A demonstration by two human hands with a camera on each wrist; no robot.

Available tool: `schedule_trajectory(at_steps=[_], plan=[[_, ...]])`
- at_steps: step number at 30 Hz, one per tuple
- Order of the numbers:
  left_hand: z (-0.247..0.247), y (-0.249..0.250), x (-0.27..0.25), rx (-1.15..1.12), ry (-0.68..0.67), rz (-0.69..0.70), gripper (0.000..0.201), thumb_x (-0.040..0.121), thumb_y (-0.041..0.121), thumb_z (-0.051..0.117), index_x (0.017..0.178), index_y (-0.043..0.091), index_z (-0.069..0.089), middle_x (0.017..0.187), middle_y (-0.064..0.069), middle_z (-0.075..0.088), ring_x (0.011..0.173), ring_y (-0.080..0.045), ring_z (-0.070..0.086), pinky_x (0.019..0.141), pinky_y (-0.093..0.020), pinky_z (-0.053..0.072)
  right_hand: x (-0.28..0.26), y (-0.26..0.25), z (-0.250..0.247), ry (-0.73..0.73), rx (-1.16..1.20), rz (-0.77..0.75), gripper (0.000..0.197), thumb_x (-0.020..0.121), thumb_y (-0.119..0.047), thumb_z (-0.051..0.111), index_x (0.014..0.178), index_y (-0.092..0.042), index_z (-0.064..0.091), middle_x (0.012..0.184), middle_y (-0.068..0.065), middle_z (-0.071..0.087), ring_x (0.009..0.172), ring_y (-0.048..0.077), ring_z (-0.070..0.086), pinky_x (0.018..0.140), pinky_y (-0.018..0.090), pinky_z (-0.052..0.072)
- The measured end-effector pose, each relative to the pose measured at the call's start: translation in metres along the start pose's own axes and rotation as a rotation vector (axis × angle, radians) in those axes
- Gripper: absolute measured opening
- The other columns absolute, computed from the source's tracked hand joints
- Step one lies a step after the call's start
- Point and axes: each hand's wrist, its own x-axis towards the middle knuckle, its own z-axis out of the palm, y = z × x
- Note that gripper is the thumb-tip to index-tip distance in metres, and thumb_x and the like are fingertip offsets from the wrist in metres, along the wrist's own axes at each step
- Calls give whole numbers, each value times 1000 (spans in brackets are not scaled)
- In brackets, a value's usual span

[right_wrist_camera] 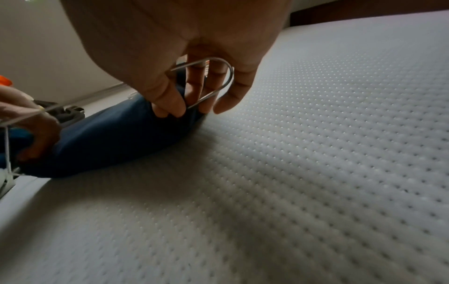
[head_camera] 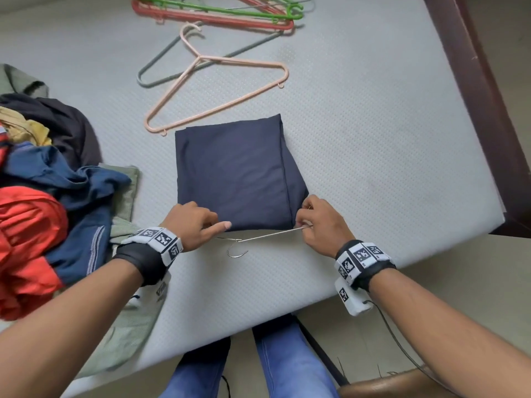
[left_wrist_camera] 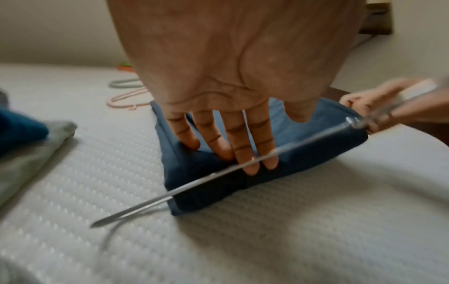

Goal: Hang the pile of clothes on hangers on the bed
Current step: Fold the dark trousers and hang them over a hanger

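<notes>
1. Bed (head_camera: 359,139): pale grey-white cover with a dotted weave, bearing everything below; a dark wood frame runs along its far right side.
2. Pile of clothes (head_camera: 43,196): heaped at the left edge of the bed; orange, blue, black, yellow and grey-green pieces, crumpled and overlapping.
3. Folded garment (head_camera: 235,173): dark navy, smooth, folded to a near-square with one seam running down its right side; lies flat mid-bed, near the person's edge, well apart from the pile.
4. Plastic hangers: one pink hanger (head_camera: 212,81) just beyond the garment, crossing a grey hanger (head_camera: 156,71); green and red hangers (head_camera: 218,12) stacked at the far end.
5. Wire hanger (head_camera: 267,234): thin, silver metal, along the garment's near edge, hook (head_camera: 237,252) pointing toward the person.
6. Left hand (head_camera: 192,225): fingers extended, pressing the garment's near left corner, behind the wire; nothing gripped.
7. Right hand (head_camera: 321,222): fingertips pinched on the wire hanger's rounded end at the garment's near right corner.
</notes>
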Motion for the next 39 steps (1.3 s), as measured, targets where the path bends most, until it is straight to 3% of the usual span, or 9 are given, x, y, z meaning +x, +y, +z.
schedule_trajectory(at_steps=[3, 6, 14, 21, 25, 28, 32, 36, 39], plan=[[-3, -1, -7, 30, -46, -5, 84, 80, 81, 6, 66, 13, 53, 57, 1, 57, 63, -17, 55, 65, -33, 39, 4, -10, -8, 67, -15, -6, 22, 80, -19, 48, 70, -15, 68, 86, -5, 51, 81, 21, 47, 67, 41, 46], [-9, -7, -16, -254, -13, -78, 77, 82, 82, 22, 66, 14, 55, 54, 5, 54, 57, -13, 53, 67, -34, 44, 7, -25, -23, 68, -16, 39, 33, 79, -27, 38, 62, -21, 65, 81, -9, 53, 81, 21, 48, 77, 42, 42], [-106, -15, -86, -538, 419, -38, 50, 91, 56, 57, 62, 15, 61, 54, 5, 53, 53, -7, 47, 55, -21, 35, 6, -129, -96, 174, 191, 69, 22, 68, -17, 48, 51, -25, 59, 67, -11, 60, 71, 12, 54, 70, 29, 40], [-244, -51, -206, -492, 645, -4, 61, 78, 79, 47, 65, 22, 65, 51, 10, 50, 51, -6, 43, 54, -24, 36, -6, -282, -170, 178, 390, -79, 17, 63, -18, 50, 54, -21, 64, 62, -5, 65, 68, 17, 61, 71, 42, 53], [-308, -70, -308, -517, 817, -49, 65, 77, 83, 47, 68, 22, 68, 52, 3, 52, 50, -7, 43, 52, -24, 34, -15, -386, -209, 83, 522, -258, 18, 62, -13, 48, 53, -15, 63, 61, 10, 59, 62, 25, 52, 60, 44, 42], [-337, -75, -380, -561, 927, -89, 54, 88, 60, 59, 62, 13, 66, 43, 5, 35, 44, -5, 31, 45, -22, 24, -11, -449, -227, 35, 498, -378, 19, 62, -19, 48, 55, -14, 65, 63, 12, 61, 64, 31, 54, 64, 45, 44], [-356, -91, -474, -521, 1011, -263, 54, 89, 59, 58, 64, 12, 65, 43, 8, 28, 43, -8, 27, 45, -24, 22, 4, -539, -243, -25, 408, -550, 24, 63, -25, 46, 60, -17, 69, 68, 9, 68, 75, 33, 64, 78, 53, 54], [-359, -99, -563, -491, 1227, -495, 61, 84, 74, 51, 66, 18, 65, 49, -4, 48, 47, -16, 43, 54, -30, 36, 7, -645, -246, -73, 391, -696, 25, 58, -24, 45, 54, -20, 69, 60, 4, 67, 66, 22, 62, 71, 39, 52], [-362, -90, -625, -361, 1392, -676, 44, 92, 57, 54, 76, 19, 71, 61, -1, 60, 56, -10, 54, 55, -18, 35, -8, -719, -244, -86, 395, -760, 26, 56, -21, 45, 52, -20, 70, 57, -3, 66, 65, 17, 62, 69, 31, 50]])
